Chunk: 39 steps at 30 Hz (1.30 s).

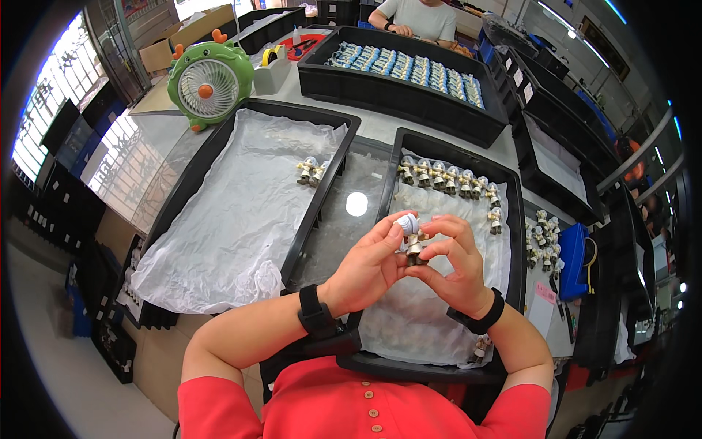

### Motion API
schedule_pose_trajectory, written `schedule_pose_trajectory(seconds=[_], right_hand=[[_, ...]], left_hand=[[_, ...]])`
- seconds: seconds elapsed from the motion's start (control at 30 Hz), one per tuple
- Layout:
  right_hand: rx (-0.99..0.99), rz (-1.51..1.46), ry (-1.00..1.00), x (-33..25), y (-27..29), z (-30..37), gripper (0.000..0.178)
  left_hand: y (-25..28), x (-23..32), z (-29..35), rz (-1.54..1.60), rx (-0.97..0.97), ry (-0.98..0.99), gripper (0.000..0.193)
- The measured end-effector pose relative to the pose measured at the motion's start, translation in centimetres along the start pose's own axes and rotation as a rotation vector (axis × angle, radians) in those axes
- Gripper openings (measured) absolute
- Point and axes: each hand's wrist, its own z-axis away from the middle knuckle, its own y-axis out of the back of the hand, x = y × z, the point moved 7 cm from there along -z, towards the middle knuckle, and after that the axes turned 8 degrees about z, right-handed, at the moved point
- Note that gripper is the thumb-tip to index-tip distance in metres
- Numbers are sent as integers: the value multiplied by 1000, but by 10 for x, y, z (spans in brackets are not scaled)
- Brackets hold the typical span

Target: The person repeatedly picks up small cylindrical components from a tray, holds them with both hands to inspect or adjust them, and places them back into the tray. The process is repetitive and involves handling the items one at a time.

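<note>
At the far left the room showed a bright window (55, 95) with dark frames, and below it a pale floor (80, 380) ran beside the bench (142, 157), whose glossy grey top mirrored the panes. A green fan (208, 79) shaped like a small creature stood near the bench's back edge, with a cardboard box (186, 33) behind it and a tape dispenser (272, 64) just to its right. In front of the fan lay a black tray (191, 175) lined with crinkled white plastic, holding two small figurines (312, 171) near its far right corner. Over the gap between that tray and the next, the left hand (369, 267) and the right hand (457, 267) met, each with a black band at the wrist; the fingers (391, 230) of both were curled close around one small figurine (411, 238) with a pale round top, held above the near part of the right tray (515, 241). That tray, also lined with plastic, carried a row of figurines (446, 178) along its far edge. Behind it sat a long black tray (409, 95) filled with blue-and-white pieces (409, 67), and another person (420, 18) in a light shirt worked at the back. Further right, stacked black crates (563, 161) and a blue bin (572, 252) crowded the bench's edge.
</note>
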Motion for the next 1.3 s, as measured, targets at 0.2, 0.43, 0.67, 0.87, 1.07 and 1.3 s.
schedule_pose_trajectory(seconds=[0.2,0.43,0.67,0.87,1.07,1.3], right_hand=[[21,-51,-28,2,2,1,35],[1,-53,-37,1,1,-4,61],[-49,-99,-125,11,-1,2,74],[-51,-112,-120,9,3,0,83],[-35,-243,-151,12,9,3,91],[-5,-403,-185,19,15,7,93]], left_hand=[[-2,2,0,3,4,-21,44],[-10,1,0,33,-43,18,43],[-14,3,1,44,-66,24,46],[-23,14,4,-161,-79,-42,40],[-15,13,4,-241,150,86,33],[-40,98,-8,-543,159,-171,35]])
